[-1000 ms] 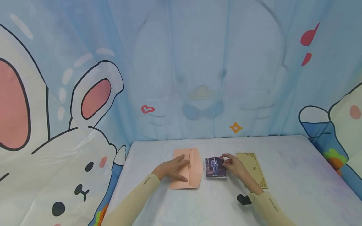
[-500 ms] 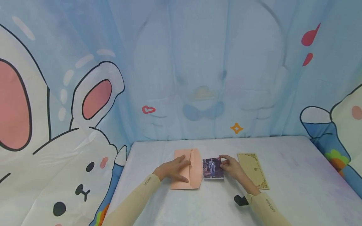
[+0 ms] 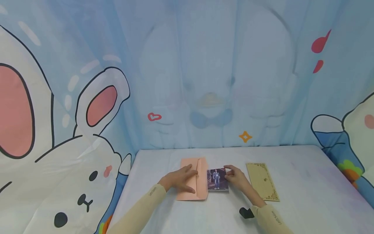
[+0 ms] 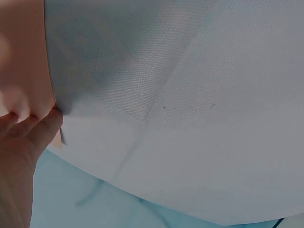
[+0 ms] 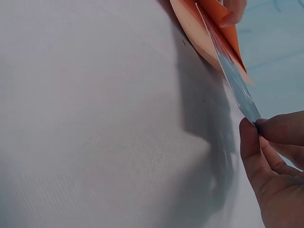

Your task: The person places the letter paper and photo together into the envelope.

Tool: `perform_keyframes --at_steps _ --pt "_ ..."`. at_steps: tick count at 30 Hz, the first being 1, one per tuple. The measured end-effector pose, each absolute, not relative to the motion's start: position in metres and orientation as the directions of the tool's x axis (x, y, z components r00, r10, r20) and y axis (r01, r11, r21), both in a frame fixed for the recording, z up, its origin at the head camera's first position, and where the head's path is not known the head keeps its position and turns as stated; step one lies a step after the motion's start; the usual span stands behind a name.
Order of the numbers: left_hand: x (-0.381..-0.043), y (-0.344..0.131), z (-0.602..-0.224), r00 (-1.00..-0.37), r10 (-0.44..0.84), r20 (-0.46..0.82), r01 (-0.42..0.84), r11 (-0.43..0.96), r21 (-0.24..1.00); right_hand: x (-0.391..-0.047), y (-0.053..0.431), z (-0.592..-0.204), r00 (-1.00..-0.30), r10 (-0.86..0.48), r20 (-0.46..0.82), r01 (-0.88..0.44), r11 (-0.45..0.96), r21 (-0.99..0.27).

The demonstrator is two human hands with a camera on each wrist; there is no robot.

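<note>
A peach paper envelope (image 3: 202,182) lies on the table with its flap side to the right. My left hand (image 3: 179,180) rests on it, fingers spread; the left wrist view shows fingertips along the edge of the envelope (image 4: 26,52). Between thumb and fingers my right hand (image 3: 237,180) pinches the right edge of a photo (image 3: 215,179) of a standing person. In the right wrist view the photo (image 5: 232,78) is tilted above the cloth, its far end in the gap between the flap and the body of the envelope (image 5: 194,33).
A gold card with a patterned border (image 3: 260,180) lies to the right, behind my right forearm. White cloth covers the table (image 3: 304,188). A blue curtain (image 3: 210,65) with cartoon rabbits hangs behind it. A black shape (image 3: 246,213) shows by the right sleeve.
My right hand has brought the photo leftward, from beside the envelope to overlapping its flap side. The left hand stays on the envelope. The head view has tipped up slightly.
</note>
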State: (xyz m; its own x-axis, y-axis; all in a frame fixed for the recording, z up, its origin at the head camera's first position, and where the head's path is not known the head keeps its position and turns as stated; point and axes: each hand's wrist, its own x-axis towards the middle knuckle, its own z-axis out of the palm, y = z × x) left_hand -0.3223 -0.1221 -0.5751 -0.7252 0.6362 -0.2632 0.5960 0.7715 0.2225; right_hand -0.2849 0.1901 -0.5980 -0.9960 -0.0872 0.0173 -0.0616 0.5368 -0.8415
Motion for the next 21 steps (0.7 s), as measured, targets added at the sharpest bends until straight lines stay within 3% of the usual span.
perform_keyframes --at_steps 21 --pt "-0.320 -0.123 -0.573 -0.730 0.629 -0.266 0.595 0.777 0.204 -0.284 0.172 -0.603 -0.997 -0.072 0.009 -0.048 0.559 -0.828"
